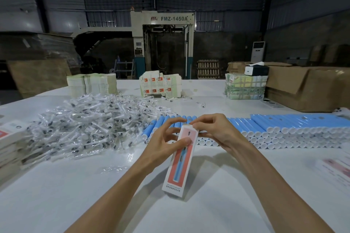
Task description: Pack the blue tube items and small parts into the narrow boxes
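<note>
A narrow white and red box with a blue tube pictured on its front stands tilted above the white table. My left hand grips the box near its upper part, thumb across the front. My right hand pinches the top flap of the box with its fingertips. Behind my hands lies a long stacked row of blue tubes with white ends. To the left is a large heap of small parts in clear plastic bags.
Stacked boxes sit at the left edge and flat printed sheets at the right edge. Stacks of folded cartons and a wrapped bundle stand at the back. A big brown cardboard box is at the far right.
</note>
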A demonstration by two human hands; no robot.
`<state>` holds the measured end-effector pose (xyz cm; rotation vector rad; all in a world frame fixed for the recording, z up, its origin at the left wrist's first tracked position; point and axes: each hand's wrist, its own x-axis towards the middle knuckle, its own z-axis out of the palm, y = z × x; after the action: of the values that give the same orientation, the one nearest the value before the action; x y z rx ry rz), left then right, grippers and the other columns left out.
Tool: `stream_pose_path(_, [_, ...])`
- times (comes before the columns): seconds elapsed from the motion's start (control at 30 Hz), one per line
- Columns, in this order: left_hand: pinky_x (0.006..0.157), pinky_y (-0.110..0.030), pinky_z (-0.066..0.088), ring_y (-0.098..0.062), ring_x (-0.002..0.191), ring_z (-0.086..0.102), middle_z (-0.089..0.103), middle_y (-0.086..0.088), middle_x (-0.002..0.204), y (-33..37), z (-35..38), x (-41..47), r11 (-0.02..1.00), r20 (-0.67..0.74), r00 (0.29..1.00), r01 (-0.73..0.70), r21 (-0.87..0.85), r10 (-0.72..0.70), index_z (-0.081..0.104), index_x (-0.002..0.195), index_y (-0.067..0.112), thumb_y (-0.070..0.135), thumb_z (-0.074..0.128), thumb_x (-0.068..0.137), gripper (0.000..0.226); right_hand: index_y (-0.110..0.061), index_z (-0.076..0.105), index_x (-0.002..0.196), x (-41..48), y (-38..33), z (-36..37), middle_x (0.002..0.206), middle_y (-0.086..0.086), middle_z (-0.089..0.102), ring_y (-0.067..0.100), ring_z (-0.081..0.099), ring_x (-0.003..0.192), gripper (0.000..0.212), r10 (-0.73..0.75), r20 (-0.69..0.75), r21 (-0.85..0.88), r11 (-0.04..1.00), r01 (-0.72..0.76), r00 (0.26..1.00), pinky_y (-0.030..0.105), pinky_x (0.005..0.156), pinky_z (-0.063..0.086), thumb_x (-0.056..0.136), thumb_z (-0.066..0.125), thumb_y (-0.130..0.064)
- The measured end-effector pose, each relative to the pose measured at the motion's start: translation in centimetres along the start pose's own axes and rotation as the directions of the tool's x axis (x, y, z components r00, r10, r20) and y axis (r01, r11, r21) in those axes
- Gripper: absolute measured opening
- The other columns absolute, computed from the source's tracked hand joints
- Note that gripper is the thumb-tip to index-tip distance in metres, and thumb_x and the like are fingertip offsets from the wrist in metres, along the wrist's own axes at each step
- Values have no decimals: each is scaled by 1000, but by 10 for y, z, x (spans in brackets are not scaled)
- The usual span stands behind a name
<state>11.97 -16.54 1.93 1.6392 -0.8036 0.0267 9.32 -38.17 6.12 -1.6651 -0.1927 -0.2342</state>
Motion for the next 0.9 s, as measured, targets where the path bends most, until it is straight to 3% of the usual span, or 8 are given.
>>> stream_pose_path(0.17, [85, -27, 60, -16, 95, 74, 80, 5, 110, -2, 2, 2, 998, -55, 998, -32, 51, 35, 60, 134, 39, 43, 83, 91, 49, -8, 81, 91, 0, 3, -4, 97, 13, 79, 27, 76, 98, 6, -52, 86, -36, 998, 55, 995, 31, 88, 59, 90, 75, -10])
stream_pose_path(0.27, [87, -26, 58, -15, 99, 74, 79, 6, 112, -2, -1, 2, 999, -106, 993, -47, 25, 49, 63, 129, 39, 41, 85, 89, 45, -14, 81, 101, -1, 3, -4, 103, 9, 80, 23, 75, 102, 13, -85, 142, -79, 992, 97, 986, 28, 89, 58, 92, 79, -23])
stream_pose_path(0.4, [92, -31, 58, -16, 106, 73, 79, 4, 113, -3, 0, 1, 999, -144, 989, -39, -25, 35, 65, 128, 39, 43, 87, 87, 47, -15, 83, 107, -1, 4, -3, 109, 10, 80, 22, 74, 109, 16, -109, 176, -7, 994, 111, 978, 23, 92, 56, 93, 78, -20])
stream_pose_path(0.53, [86, -33, 60, -19, 101, 74, 80, 2, 112, -5, 0, 1, 999, -138, 990, -17, -47, 11, 64, 126, 36, 46, 87, 86, 47, -15, 83, 106, -2, 6, -1, 108, 9, 80, 23, 75, 108, 15, -137, 185, -34, 989, 146, 973, 25, 91, 56, 94, 78, -21])
stream_pose_path(0.73, [82, -41, 64, -26, 100, 75, 78, -2, 112, -5, 2, 2, 996, -155, 988, -1, -94, -14, 68, 122, 31, 44, 87, 85, 43, -12, 82, 98, 0, 10, 1, 98, 7, 79, 23, 75, 96, 9, -201, 123, -134, 967, 217, 972, 35, 88, 58, 92, 78, -17])
stream_pose_path(0.83, [90, -45, 63, -26, 102, 75, 78, -1, 111, -6, 3, 2, 995, -178, 984, -18, -94, 1, 69, 119, 30, 43, 85, 87, 39, -17, 84, 99, -1, 13, 5, 100, 2, 79, 20, 75, 97, 8, -227, 105, -137, 961, 240, 968, 29, 87, 59, 94, 77, -16])
stream_pose_path(0.9, [89, -44, 63, -27, 104, 75, 78, 1, 113, -7, 5, 3, 993, -212, 977, -18, -120, -8, 67, 121, 30, 40, 85, 89, 38, -19, 81, 110, 0, 15, 13, 105, -1, 80, 18, 75, 101, 15, -224, 38, -127, 966, 227, 974, 29, 90, 59, 96, 76, -20])
